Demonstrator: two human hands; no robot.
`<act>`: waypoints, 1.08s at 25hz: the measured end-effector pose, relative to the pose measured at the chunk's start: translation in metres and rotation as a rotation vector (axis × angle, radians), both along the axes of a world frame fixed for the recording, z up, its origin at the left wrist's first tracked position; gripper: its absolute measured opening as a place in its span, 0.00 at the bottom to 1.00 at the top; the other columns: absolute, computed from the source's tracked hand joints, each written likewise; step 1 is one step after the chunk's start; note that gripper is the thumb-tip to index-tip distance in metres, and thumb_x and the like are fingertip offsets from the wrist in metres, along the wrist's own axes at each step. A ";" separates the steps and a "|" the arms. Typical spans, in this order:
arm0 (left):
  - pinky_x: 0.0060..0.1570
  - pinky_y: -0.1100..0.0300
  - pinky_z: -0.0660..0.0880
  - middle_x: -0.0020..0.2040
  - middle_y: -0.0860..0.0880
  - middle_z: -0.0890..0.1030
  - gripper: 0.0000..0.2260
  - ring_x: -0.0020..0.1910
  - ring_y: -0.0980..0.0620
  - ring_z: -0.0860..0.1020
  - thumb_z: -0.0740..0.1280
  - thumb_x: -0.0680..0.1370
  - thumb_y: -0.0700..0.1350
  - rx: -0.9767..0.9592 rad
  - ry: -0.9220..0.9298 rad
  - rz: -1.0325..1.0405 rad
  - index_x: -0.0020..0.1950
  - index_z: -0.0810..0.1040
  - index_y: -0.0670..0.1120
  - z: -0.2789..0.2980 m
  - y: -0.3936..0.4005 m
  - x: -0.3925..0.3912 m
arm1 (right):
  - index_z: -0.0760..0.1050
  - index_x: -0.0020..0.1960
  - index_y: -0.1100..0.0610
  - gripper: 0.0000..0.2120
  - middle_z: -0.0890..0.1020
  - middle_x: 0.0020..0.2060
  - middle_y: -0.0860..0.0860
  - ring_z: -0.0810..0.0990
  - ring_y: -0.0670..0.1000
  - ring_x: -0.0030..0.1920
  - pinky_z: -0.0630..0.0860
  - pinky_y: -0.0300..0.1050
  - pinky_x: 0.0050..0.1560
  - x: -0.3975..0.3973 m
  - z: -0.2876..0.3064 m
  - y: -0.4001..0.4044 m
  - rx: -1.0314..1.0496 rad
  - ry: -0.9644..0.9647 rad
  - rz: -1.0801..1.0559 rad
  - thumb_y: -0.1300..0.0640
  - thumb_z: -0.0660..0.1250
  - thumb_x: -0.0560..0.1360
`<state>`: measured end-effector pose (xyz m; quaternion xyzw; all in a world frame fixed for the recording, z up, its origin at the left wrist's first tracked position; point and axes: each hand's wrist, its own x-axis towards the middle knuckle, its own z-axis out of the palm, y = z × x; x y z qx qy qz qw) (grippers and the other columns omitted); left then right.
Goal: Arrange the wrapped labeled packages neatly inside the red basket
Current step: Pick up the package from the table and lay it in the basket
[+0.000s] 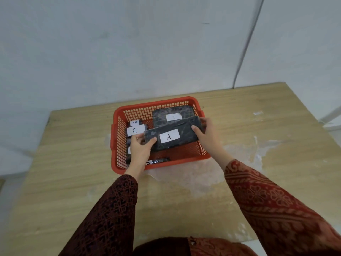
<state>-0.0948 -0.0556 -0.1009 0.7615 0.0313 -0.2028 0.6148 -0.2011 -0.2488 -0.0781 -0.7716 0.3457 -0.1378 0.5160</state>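
A red mesh basket (155,105) stands on the wooden table. Both my hands hold one dark wrapped package with a white label "A" (182,129), tilted over the basket's middle. My left hand (141,147) grips its near-left end and my right hand (204,133) grips its right end. A second dark package labelled "A" (162,115) lies flat in the basket's far right part. At the left side sit smaller packages, one labelled "C" (135,130) and one labelled "A" (135,122) behind it. Another package (159,160) lies by the near wall, its label partly hidden.
The wooden table (267,145) has worn pale patches near the basket and to its right. A white wall rises behind the table, with a grey cable (247,43) running down it. The table's edges show at left and far right.
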 end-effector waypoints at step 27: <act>0.42 0.53 0.74 0.48 0.45 0.79 0.10 0.51 0.46 0.75 0.64 0.77 0.50 0.785 -0.690 -0.455 0.49 0.81 0.45 -0.012 -0.021 -0.014 | 0.62 0.74 0.56 0.36 0.59 0.76 0.57 0.56 0.58 0.76 0.58 0.60 0.73 -0.003 -0.027 0.049 -0.564 0.783 0.577 0.33 0.41 0.77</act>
